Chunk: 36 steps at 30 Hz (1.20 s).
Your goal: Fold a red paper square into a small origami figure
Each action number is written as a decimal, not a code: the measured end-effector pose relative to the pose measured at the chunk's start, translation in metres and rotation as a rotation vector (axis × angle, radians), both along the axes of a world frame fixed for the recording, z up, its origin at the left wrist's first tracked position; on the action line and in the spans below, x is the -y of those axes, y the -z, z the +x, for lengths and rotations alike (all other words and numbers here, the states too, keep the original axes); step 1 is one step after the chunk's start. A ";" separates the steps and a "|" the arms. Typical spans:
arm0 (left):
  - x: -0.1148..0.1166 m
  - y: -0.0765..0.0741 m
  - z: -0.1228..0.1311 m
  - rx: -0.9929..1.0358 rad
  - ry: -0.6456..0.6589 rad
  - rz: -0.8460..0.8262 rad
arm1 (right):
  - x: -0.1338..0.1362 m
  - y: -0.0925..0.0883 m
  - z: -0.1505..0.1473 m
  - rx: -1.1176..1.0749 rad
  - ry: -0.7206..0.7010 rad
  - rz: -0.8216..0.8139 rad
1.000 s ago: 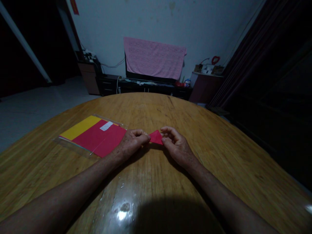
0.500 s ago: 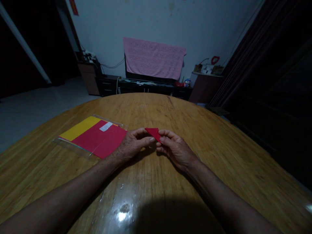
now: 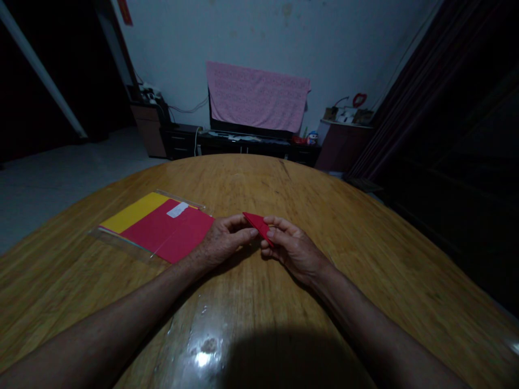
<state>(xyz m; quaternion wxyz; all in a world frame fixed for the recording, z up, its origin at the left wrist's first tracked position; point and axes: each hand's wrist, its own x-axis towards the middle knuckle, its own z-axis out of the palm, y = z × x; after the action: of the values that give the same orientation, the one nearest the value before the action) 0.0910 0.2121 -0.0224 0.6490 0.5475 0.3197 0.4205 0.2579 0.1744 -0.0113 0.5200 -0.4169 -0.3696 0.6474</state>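
We look forward and down across a dim room, with a pale blue-grey plaster wall [image 3: 263, 32] at the back and a dark hanging curtain [image 3: 421, 81] to the right. Against that wall, a pink patterned cloth [image 3: 258, 96] drapes over a flat black television [image 3: 251, 125], which stands on a long, low black cabinet [image 3: 243, 146].

Nearer to us spreads a large rounded wooden table [image 3: 308, 189], honey-brown and glossy, with a bright glare on its surface close to our edge. On its left side lies a clear plastic sleeve [image 3: 107, 239] holding a yellow paper sheet [image 3: 135, 212] and a red paper sheet [image 3: 184, 235], and a small white label [image 3: 177, 209] sits on the red sheet.

Our left hand [image 3: 227, 237] is just beside the sleeve's right edge, and our right hand [image 3: 294, 249] is close to it on the other side. Neither hand is clenched or released: with fingers gently curved, both grasp a small folded red paper piece [image 3: 258, 227] between them. The narrow fold is tilted, its upper end leaning toward our left hand, and it sits over the table's middle.
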 end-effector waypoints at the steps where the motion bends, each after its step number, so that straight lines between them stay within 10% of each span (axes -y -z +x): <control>1: 0.000 -0.001 0.000 0.001 0.000 -0.007 | 0.000 0.000 0.000 0.002 -0.002 0.002; 18: 0.001 0.001 0.006 0.011 0.040 0.067 | -0.001 0.008 -0.002 0.085 -0.043 0.124; 36: -0.001 0.001 0.009 -0.084 -0.232 0.057 | 0.002 0.007 -0.009 0.337 -0.012 0.215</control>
<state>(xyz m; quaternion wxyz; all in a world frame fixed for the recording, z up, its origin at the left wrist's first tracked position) 0.1001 0.2127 -0.0231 0.5662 0.5421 0.3956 0.4786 0.2486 0.1726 -0.0178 0.4883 -0.4592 -0.5212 0.5283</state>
